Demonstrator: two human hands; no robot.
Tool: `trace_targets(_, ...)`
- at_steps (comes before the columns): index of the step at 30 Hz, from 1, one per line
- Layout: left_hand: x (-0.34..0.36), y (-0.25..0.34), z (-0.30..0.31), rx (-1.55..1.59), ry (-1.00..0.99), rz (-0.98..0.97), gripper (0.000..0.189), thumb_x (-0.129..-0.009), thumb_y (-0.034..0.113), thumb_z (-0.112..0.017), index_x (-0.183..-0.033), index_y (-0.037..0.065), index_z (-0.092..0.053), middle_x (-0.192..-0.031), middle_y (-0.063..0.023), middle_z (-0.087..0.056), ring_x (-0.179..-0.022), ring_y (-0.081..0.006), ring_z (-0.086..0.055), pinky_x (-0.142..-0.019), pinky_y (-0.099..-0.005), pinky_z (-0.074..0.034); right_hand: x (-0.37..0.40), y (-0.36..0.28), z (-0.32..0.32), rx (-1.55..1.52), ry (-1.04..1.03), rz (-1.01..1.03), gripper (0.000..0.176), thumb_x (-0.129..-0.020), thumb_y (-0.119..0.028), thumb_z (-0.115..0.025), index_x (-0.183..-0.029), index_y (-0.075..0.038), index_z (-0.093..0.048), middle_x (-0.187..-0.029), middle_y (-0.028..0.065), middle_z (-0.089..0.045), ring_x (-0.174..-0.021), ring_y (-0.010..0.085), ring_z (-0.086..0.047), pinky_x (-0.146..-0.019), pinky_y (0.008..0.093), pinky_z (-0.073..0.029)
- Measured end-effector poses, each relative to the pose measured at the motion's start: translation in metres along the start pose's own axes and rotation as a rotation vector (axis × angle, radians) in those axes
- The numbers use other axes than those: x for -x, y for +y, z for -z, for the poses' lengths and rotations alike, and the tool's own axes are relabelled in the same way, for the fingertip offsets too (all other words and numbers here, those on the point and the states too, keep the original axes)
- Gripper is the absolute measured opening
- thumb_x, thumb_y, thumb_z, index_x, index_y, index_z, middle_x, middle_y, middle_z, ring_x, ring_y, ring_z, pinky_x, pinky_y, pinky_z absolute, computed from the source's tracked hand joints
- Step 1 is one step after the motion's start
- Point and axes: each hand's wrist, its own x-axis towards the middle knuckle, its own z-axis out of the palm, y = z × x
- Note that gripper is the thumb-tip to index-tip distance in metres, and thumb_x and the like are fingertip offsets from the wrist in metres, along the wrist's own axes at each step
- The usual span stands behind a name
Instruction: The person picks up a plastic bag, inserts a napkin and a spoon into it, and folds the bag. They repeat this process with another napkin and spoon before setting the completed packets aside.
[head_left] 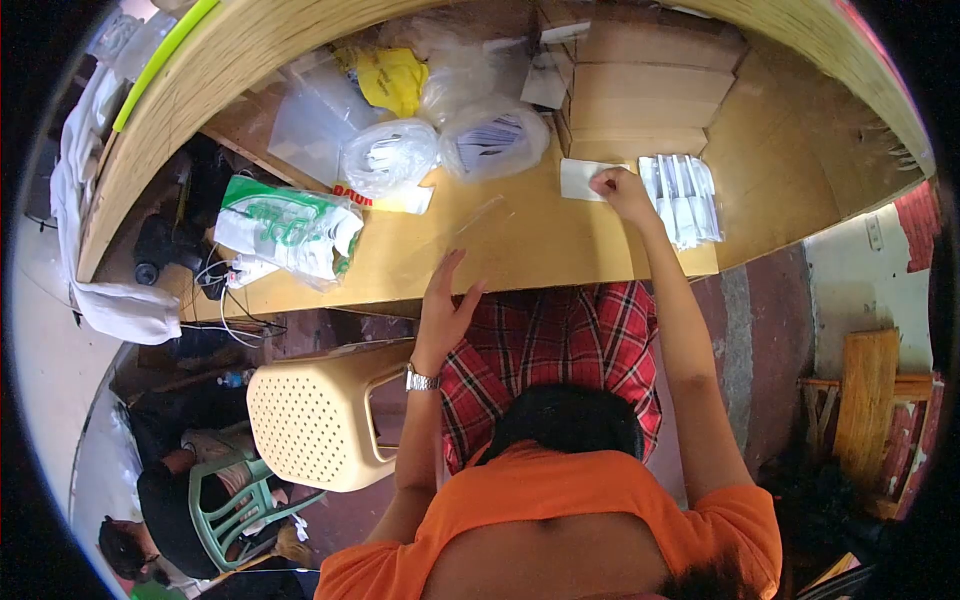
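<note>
My right hand (624, 194), its fingers curled together, is at the right edge of a small white paper (580, 180) on the wooden table and appears to pinch it; the fingertips are partly hidden. Just right of this hand lies a row of several white packets in clear plastic (682, 205), overlapping each other. My left hand (447, 308) is held at the table's front edge with fingers apart and nothing in it. A silvery watch (421, 379) circles the left wrist. Beyond the left hand, a faint clear plastic strip (487, 215) lies on the tabletop.
Brown cardboard boxes (645, 95) stand behind the paper. Two clear bags of white pieces (392, 158) (495, 140) and a yellow bag (390, 80) sit at the back. A green-and-white plastic bag (285, 232) lies left. A beige stool (315, 415) stands below; a person sits on a green chair (225, 505).
</note>
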Motion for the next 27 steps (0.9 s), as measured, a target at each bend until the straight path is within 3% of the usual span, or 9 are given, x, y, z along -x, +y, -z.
trace_targets(5, 0.005, 0.013, 0.01, 0.081, 0.022, 0.064, 0.045, -0.087, 0.016, -0.062, -0.125, -0.002, -0.047, -0.125, -0.0212, -0.053, -0.119, -0.0335, -0.049, -0.1, -0.0366, -0.037, -0.001, 0.004, -0.006, 0.072, 0.132, 0.008, 0.013, -0.082, -0.012, -0.063, -0.086, 0.001, -0.065, -0.083, 0.0201, -0.064, -0.076, 0.0315, -0.064, -0.069, 0.0375, -0.049)
trace_targets(8, 0.007, 0.013, 0.009, 0.163, 0.063, 0.093, 0.043, -0.087, 0.014, -0.062, -0.124, -0.001, -0.048, -0.122, -0.0178, -0.055, -0.118, -0.0295, -0.05, -0.099, -0.035, -0.038, 0.014, -0.016, -0.002, 0.137, 0.277, 0.156, 0.012, -0.086, -0.009, -0.06, -0.092, 0.002, -0.061, -0.08, 0.014, -0.064, -0.07, 0.0211, -0.061, -0.067, 0.0318, -0.048)
trace_targets(11, 0.012, 0.015, -0.003, 0.285, 0.081, 0.122, 0.043, -0.087, 0.014, -0.062, -0.125, 0.001, -0.047, -0.123, -0.0142, -0.055, -0.117, -0.0248, -0.051, -0.098, -0.0348, -0.038, 0.036, -0.057, 0.003, 0.247, 0.486, 0.464, 0.01, -0.086, -0.008, -0.058, -0.091, 0.0, -0.061, -0.086, 0.0197, -0.064, -0.078, 0.0355, -0.062, -0.069, 0.0363, -0.049)
trace_targets(14, 0.012, 0.018, -0.021, 0.521, 0.134, 0.125, 0.047, -0.087, 0.014, -0.063, -0.129, 0.004, -0.044, -0.125, -0.0132, -0.053, -0.118, -0.0221, -0.05, -0.098, -0.0354, -0.039, 0.071, -0.122, -0.005, -0.024, 0.413, 0.16, 0.01, -0.087, -0.007, -0.058, -0.093, 0.001, -0.059, -0.084, 0.0165, -0.064, -0.075, 0.0286, -0.063, -0.069, 0.0311, -0.048)
trace_targets(16, 0.005, 0.025, -0.03, 0.735, 0.138, 0.176, 0.051, -0.087, 0.013, -0.064, -0.131, 0.004, -0.04, -0.127, -0.0138, -0.051, -0.119, -0.0211, -0.049, -0.098, -0.0354, -0.04, 0.082, -0.127, -0.024, -0.296, 0.194, 0.136, 0.014, -0.088, -0.01, -0.059, -0.094, 0.003, -0.058, -0.083, 0.0099, -0.064, -0.075, 0.0173, -0.06, -0.069, 0.0275, -0.048)
trace_targets(19, -0.006, 0.035, -0.03, 1.087, 0.053, 0.336, 0.054, -0.086, 0.012, -0.066, -0.132, 0.002, -0.039, -0.127, -0.0147, -0.051, -0.118, -0.0193, -0.049, -0.096, -0.034, -0.042, 0.099, -0.141, -0.038, -0.559, -0.136, 0.017, 0.015, -0.091, -0.012, -0.058, -0.099, 0.002, -0.059, -0.082, 0.0006, -0.059, -0.079, 0.0077, -0.054, -0.072, 0.0238, -0.045)
trace_targets(21, -0.01, 0.031, -0.027, 1.322, -0.047, 0.434, 0.05, -0.085, 0.011, -0.066, -0.128, -0.001, -0.043, -0.122, -0.0138, -0.055, -0.115, -0.0175, -0.052, -0.093, -0.0322, -0.044, 0.103, -0.141, -0.046, -0.551, -0.177, -0.013, 0.018, -0.092, -0.015, -0.058, -0.101, 0.001, -0.059, -0.083, 0.0013, -0.059, -0.079, 0.0084, -0.054, -0.073, 0.0235, -0.045)
trace_targets(25, -0.008, 0.023, -0.03, 1.229, 0.105, 0.439, 0.027, -0.086, 0.008, -0.065, -0.11, -0.001, -0.057, -0.101, -0.0073, -0.064, -0.091, -0.0121, -0.061, -0.079, -0.0251, -0.049, 0.114, -0.149, -0.046, -0.712, -0.213, -0.225, 0.024, -0.09, -0.017, -0.06, -0.109, -0.002, -0.058, -0.088, 0.0032, -0.06, -0.079, 0.0102, -0.055, -0.075, 0.0235, -0.045)
trace_targets(27, -0.008, 0.012, -0.033, 1.162, 0.177, 0.445, 0.016, -0.086, 0.008, -0.064, -0.1, 0.001, -0.061, -0.091, -0.0048, -0.067, -0.079, -0.0098, -0.063, -0.072, -0.0226, -0.05, 0.116, -0.148, -0.046, -0.708, -0.219, -0.183, 0.028, -0.088, -0.017, -0.063, -0.111, -0.001, -0.057, -0.087, 0.0044, -0.061, -0.078, 0.01, -0.056, -0.071, 0.025, -0.046)
